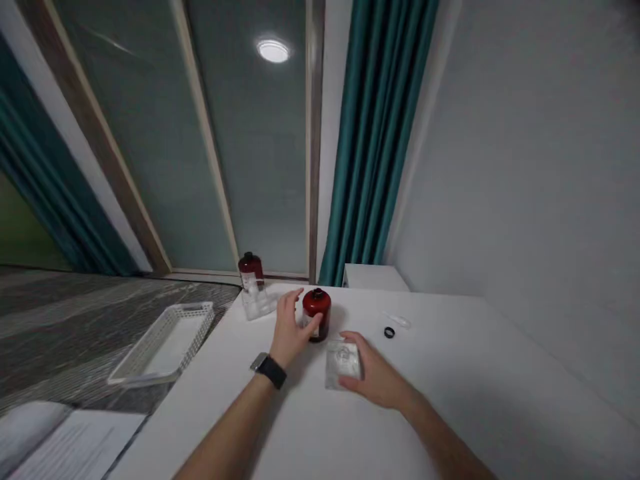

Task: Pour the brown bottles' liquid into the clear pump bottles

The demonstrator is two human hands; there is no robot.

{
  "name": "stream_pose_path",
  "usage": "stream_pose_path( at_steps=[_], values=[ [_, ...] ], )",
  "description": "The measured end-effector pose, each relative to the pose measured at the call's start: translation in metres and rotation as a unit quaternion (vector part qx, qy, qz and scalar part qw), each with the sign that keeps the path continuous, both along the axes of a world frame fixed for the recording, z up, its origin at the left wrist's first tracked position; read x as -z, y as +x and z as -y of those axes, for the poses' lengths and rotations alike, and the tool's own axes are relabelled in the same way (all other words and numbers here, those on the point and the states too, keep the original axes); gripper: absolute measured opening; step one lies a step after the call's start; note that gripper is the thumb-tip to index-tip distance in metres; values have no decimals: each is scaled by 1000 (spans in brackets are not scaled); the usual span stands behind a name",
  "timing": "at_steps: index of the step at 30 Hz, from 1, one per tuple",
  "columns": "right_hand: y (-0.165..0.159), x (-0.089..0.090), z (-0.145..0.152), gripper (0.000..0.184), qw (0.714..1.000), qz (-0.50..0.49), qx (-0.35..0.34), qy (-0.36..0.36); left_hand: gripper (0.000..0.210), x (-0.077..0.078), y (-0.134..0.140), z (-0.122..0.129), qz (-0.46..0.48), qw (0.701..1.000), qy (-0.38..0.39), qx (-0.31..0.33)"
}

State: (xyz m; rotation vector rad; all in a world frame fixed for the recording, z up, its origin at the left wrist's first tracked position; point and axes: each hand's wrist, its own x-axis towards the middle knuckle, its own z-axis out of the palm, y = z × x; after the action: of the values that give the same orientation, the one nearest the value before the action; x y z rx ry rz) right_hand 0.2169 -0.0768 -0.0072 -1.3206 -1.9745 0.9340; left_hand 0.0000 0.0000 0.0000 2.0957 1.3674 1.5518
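On the white table, a dark red bottle (317, 308) with a black neck stands upright in front of me. My left hand (291, 328), with a dark watch on its wrist, is at the bottle's left side. Its fingers are spread, and the thumb crosses in front of the label; whether it touches cannot be told. Nearer to me lies a small square box (340, 365) of clear plastic. My right hand (369, 373) holds it from the right, fingers at the far edge and thumb at the near edge.
A second red bottle (251, 269) stands at the table's far left corner, behind a clear plastic tray (260, 307). To the right lie a black ring (389, 332) and a clear slim item (399, 321). A white basket (167, 347) and an open book (75, 440) are left of the table.
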Motion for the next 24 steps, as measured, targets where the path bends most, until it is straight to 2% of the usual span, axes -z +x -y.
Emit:
stream_pose_path(
  at_steps=[5, 8, 14, 19, 24],
  values=[
    [1, 6, -2, 75, 1000, -20, -2, 4, 74, 18, 7, -10, 16, 999, -33, 1],
    [1, 4, -1, 73, 1000, -26, -6, 8, 79, 22, 10, -12, 45, 997, -57, 4],
    [-2, 0, 0, 69, 1000, -24, 15, -6, 64, 9, 5, -6, 73, 992, -82, 62],
    [-2, 0, -1, 62, 1000, -27, 15, -3, 60, -4, -9, -1, 53, 977, -124, 164],
    [1, 2, -4, 59, 999, -31, 28, 0, 63, -2, -15, -3, 57, 961, -143, 230]
  ],
)
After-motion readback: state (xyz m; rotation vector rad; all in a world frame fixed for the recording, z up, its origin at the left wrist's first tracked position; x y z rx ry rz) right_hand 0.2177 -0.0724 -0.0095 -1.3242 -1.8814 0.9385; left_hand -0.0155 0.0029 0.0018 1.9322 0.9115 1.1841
